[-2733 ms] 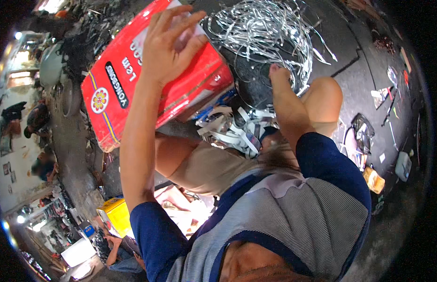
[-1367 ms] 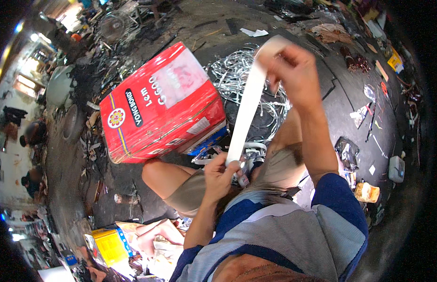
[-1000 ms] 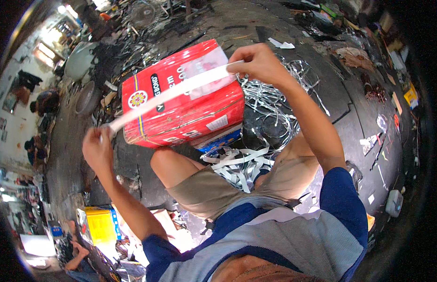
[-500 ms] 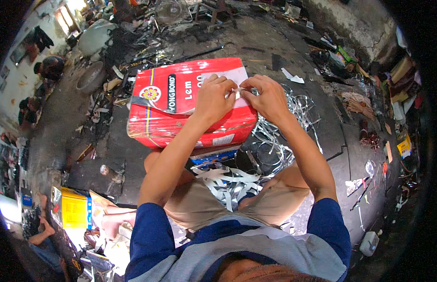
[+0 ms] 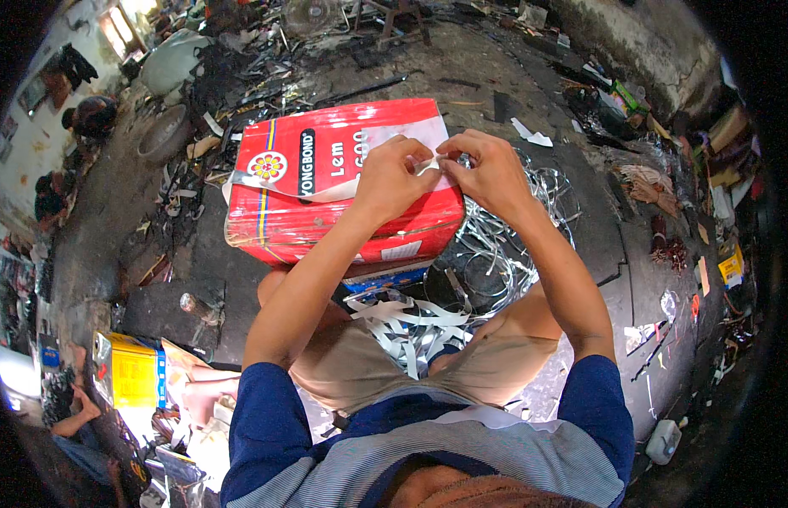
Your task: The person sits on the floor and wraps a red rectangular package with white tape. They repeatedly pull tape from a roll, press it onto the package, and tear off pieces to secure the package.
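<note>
A large red rectangular tin (image 5: pixel 326 190) lies on its side on the dark floor in front of my knees. Over its top face, my left hand (image 5: pixel 394 173) and my right hand (image 5: pixel 487 169) meet, both pinching one white paper strip (image 5: pixel 309 190). The strip trails left across the tin to its left edge. A heap of cut white strips (image 5: pixel 415 326) rests between my knees. Thin silvery strips (image 5: pixel 508 250) are tangled on the floor under my right forearm.
A yellow can (image 5: pixel 127 372) stands at lower left beside another person's foot (image 5: pixel 199 394). A small white bottle (image 5: pixel 665 440) lies at lower right. Scrap and paper litter the right side. People sit at the far left edge.
My hands, spread wide with the strip stretched between them a second ago, have come together over the tin. The strip now lies across its top.
</note>
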Motion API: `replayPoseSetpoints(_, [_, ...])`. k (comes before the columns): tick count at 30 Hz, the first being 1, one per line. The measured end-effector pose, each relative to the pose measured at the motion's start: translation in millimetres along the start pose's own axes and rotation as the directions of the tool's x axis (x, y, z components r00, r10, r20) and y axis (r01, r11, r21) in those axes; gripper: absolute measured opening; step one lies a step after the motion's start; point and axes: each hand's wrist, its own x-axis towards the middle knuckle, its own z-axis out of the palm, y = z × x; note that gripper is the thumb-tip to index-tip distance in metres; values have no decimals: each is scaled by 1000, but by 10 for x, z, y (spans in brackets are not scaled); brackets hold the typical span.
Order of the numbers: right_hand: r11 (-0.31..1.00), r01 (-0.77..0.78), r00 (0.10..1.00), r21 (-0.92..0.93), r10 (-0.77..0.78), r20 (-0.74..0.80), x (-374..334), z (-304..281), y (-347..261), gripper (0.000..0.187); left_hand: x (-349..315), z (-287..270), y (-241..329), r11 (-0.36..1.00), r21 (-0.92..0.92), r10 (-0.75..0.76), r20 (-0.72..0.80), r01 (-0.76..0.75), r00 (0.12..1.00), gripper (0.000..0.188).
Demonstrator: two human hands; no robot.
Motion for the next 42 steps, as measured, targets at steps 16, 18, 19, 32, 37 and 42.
replayPoseSetpoints(16, [924,316,949,-216,-310,61,-88,-106,70,14,-64,-35,-88,984,45,172,15,-173,985,12])
replayPoseSetpoints(18, [915,374,927,-152,-360,109,-23,-133,121,14,-58,-61,-119,991,13,132,42,-132,990,13])
replayPoseSetpoints(19, [910,398,914,-116,-383,130,7,-142,141,14,-45,-57,-138,995,-39,88,47,-86,995,14])
replayPoseSetpoints(32, [905,-78,995,419,95,-20,-27,229,286,11,-27,18,-193,992,-124,-29,16,31,999,13])
replayPoseSetpoints(37, [652,-277,919,705,395,-4,-105,477,213,9,-14,50,-167,999,-33,15,-17,-16,1000,13])
replayPoseSetpoints(42, [646,-258,921,718,390,-20,-5,555,343,10,57,10,-122,993,100,62,28,-65,998,12])
